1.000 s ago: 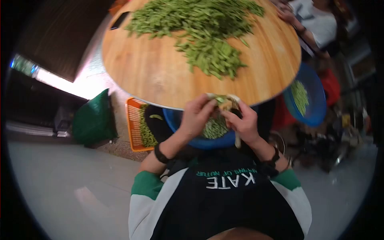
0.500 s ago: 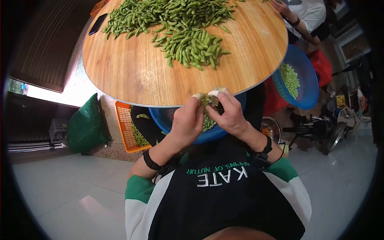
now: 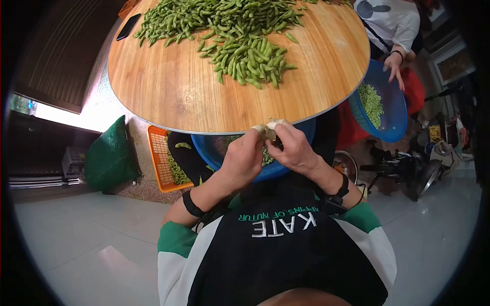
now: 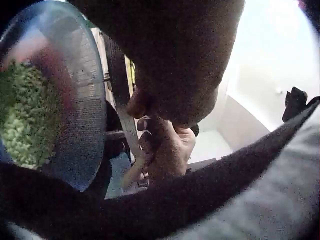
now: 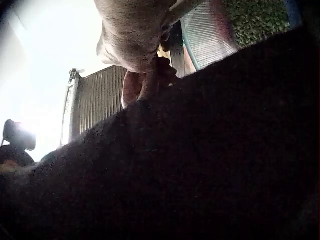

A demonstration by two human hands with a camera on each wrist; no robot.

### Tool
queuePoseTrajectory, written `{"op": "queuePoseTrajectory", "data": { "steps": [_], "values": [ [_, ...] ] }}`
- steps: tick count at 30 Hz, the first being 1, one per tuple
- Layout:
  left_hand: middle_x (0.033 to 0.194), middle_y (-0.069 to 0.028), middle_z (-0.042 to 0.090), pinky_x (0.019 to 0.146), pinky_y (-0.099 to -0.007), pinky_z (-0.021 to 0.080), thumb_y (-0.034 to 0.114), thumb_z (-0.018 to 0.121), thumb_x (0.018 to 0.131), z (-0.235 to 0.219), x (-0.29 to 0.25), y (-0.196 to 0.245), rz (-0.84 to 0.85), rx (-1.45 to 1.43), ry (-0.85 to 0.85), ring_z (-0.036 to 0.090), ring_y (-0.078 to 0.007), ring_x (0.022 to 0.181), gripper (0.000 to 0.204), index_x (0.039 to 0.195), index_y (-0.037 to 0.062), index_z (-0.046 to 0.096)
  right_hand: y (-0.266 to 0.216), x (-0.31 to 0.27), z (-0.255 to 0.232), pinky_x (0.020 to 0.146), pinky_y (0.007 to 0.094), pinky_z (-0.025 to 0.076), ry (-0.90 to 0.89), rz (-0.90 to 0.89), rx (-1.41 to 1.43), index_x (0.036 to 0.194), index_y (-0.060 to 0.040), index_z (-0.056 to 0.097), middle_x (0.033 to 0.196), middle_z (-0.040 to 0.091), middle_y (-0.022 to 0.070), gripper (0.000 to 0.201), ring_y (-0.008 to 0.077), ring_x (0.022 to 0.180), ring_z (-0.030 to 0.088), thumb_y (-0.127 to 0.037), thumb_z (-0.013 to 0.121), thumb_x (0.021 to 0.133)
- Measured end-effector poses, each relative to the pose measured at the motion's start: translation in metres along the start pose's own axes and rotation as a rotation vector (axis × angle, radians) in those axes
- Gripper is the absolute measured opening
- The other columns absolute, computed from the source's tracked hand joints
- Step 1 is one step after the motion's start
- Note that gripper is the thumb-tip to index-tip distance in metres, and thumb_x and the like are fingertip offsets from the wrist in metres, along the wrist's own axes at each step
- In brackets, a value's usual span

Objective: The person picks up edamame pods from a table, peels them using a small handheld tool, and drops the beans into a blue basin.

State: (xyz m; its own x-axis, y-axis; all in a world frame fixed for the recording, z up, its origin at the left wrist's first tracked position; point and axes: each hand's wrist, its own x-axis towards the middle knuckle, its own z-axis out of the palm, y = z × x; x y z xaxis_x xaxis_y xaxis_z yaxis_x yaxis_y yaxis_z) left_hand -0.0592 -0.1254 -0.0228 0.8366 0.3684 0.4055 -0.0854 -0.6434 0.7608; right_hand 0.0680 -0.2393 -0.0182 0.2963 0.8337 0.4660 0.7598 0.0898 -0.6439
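Pinching a small brownish-green soybean pod [image 3: 270, 134], mostly hidden, between left grip [image 3: 242, 158] and right grip [image 3: 295, 150], near the surface [image 3: 173, 97] edge.

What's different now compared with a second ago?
The other person's hand has moved from the edge of the table to the blue basin on the right. The left hand and right hand still meet at the near edge, pinching what looks like a pod. The pile and phone stayed put.

Pods [image 3: 252, 62] on table [image 3: 158, 86], phone [image 3: 128, 27] left of pods, crate [image 3: 156, 159] left of basin [image 3: 204, 151]
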Motion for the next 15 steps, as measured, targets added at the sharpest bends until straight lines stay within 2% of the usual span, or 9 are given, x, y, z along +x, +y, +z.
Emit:
{"op": "queuePoseTrajectory", "data": {
  "steps": [5, 7, 8, 9, 11, 13, 14, 15],
  "values": [
    [0.075, -0.0194, 0.059, 0.055, -0.0358, 0.047, -0.005, 0.058, 0.08, -0.004, -0.007, 0.003, -0.021, -0.042, -0.026, 0.062, -0.0363, 0.067, 0.016, 0.092, -0.0002, 0.049, 0.004, 0.0, 0.001, 0.064, 0.0406, 0.048, -0.053, -0.005, 0.017, 0.095, 0.006, 0.052, 0.085, 0.052, 0.02, 0.026, 0.0381, 0.075, 0.057, 0.0, 0.065, 0.073],
    [0.073, -0.0153, 0.06, 0.057, -0.0304, 0.047, -0.004, 0.058, 0.08, -0.018, -0.01, 0.007, -0.171, -0.087, -0.033, 0.063, -0.0253, 0.064, 0.016, 0.094, -0.0013, 0.051, 0.005, 0.0, 0.0, 0.065, 0.0411, 0.048, -0.088, 0.01, 0.047, 0.095, 0.0056, 0.052, 0.085, 0.053, 0.0196, 0.026, 0.0382, 0.076, 0.057, 0.0, 0.064, 0.073],
    [0.076, -0.0172, 0.061, 0.059, -0.0322, 0.049, -0.004, 0.057, 0.079, -0.031, -0.01, 0.011, -0.281, -0.197, -0.088, 0.065, -0.0261, 0.066, 0.023, 0.102, 0.0, 0.055, 0.007, -0.003, 0.003, 0.063, 0.0372, 0.046, -0.086, 0.043, 0.084, 0.094, 0.004, 0.054, 0.083, 0.053, 0.0179, 0.023, 0.0342, 0.073, 0.057, 0.002, 0.063, 0.074],
    [0.076, -0.015, 0.062, 0.059, -0.0297, 0.049, -0.004, 0.057, 0.079, -0.041, -0.016, 0.008, -0.278, -0.232, -0.096, 0.064, -0.0209, 0.065, 0.021, 0.1, 0.0001, 0.057, 0.008, -0.007, 0.006, 0.06, 0.0334, 0.045, -0.082, 0.078, 0.124, 0.093, 0.0025, 0.056, 0.081, 0.054, 0.0162, 0.02, 0.0302, 0.07, 0.057, 0.004, 0.062, 0.074],
    [0.078, -0.0151, 0.064, 0.061, -0.0315, 0.051, -0.003, 0.056, 0.078, -0.068, -0.027, 0.008, -0.292, -0.149, -0.111, 0.065, -0.0252, 0.067, 0.02, 0.098, 0.0016, 0.058, 0.01, -0.012, 0.007, 0.062, 0.0326, 0.045, -0.121, 0.072, 0.166, 0.093, 0.0025, 0.057, 0.083, 0.055, 0.0152, 0.02, 0.0281, 0.071, 0.057, 0.004, 0.062, 0.074],
    [0.079, -0.015, 0.064, 0.061, -0.036, 0.051, 0.003, 0.058, 0.08, -0.103, -0.041, 0.004, -0.301, 0.255, -0.208, 0.064, -0.0309, 0.07, 0.019, 0.099, 0.0038, 0.059, 0.011, -0.012, 0.005, 0.063, 0.0318, 0.046, -0.159, 0.074, 0.205, 0.093, 0.0026, 0.057, 0.084, 0.057, 0.0142, 0.02, 0.0259, 0.073, 0.058, 0.004, 0.061, 0.074],
    [0.079, -0.015, 0.064, 0.061, -0.036, 0.051, 0.003, 0.058, 0.08, -0.117, -0.048, -0.003, -0.3, 0.258, -0.214, 0.064, -0.0309, 0.07, 0.019, 0.099, 0.0038, 0.059, 0.01, -0.013, 0.004, 0.065, 0.0309, 0.046, -0.146, 0.066, 0.266, 0.094, 0.0027, 0.057, 0.087, 0.058, 0.0136, 0.02, 0.024, 0.074, 0.058, 0.004, 0.061, 0.074],
    [0.078, -0.0152, 0.063, 0.062, -0.0389, 0.051, 0.006, 0.059, 0.08, -0.129, -0.052, -0.008, -0.329, 0.447, -0.337, 0.063, -0.0327, 0.07, 0.016, 0.096, 0.0045, 0.059, 0.009, -0.013, 0.003, 0.067, 0.03, 0.046, -0.133, 0.057, 0.327, 0.095, 0.0029, 0.058, 0.09, 0.06, 0.013, 0.02, 0.022, 0.075, 0.058, 0.003, 0.061, 0.075]
  ]
}}
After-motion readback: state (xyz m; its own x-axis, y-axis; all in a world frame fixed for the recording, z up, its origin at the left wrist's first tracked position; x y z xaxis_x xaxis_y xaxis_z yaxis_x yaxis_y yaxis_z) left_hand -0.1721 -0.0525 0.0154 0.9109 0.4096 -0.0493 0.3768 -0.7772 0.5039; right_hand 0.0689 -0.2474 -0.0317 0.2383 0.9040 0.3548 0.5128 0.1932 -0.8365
